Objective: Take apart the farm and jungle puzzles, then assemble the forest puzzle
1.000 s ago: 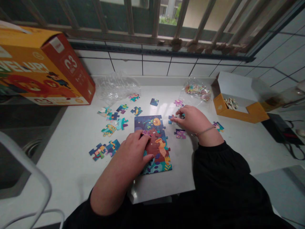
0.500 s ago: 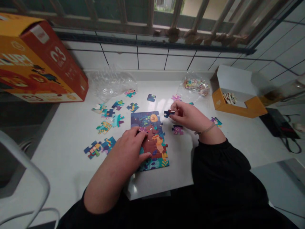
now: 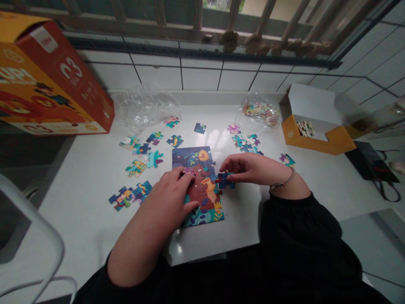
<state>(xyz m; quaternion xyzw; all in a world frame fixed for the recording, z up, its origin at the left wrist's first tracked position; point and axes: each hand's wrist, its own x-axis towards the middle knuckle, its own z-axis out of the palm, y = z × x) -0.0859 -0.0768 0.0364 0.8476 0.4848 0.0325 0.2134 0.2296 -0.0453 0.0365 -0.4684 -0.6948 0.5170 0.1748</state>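
A partly joined jigsaw puzzle (image 3: 205, 207) with a brown bear scene lies flat in the middle of the white counter. My left hand (image 3: 172, 194) rests over its left side, thumb spread from the fingers. A pink-purple patch shows at those fingertips; I cannot tell whether it is a loose piece. At the puzzle's right edge, my right hand (image 3: 245, 168) pinches a dark blue puzzle piece (image 3: 225, 181) with a red part. Whether that piece is joined there is unclear. Loose puzzle pieces (image 3: 136, 168) are scattered to the left, and more pieces (image 3: 247, 143) lie beyond my right hand.
A large orange box (image 3: 79, 84) stands at the back left beside a crumpled clear bag (image 3: 145, 107). Toward the back right are a bag of pieces (image 3: 261, 112) and an open yellow box (image 3: 316, 141). A white curved tube (image 3: 47, 228) rises at the left front.
My right hand has come nearer and down to the puzzle's right edge with the dark blue piece. Pieces it covered now show behind it. My left hand stays almost still.
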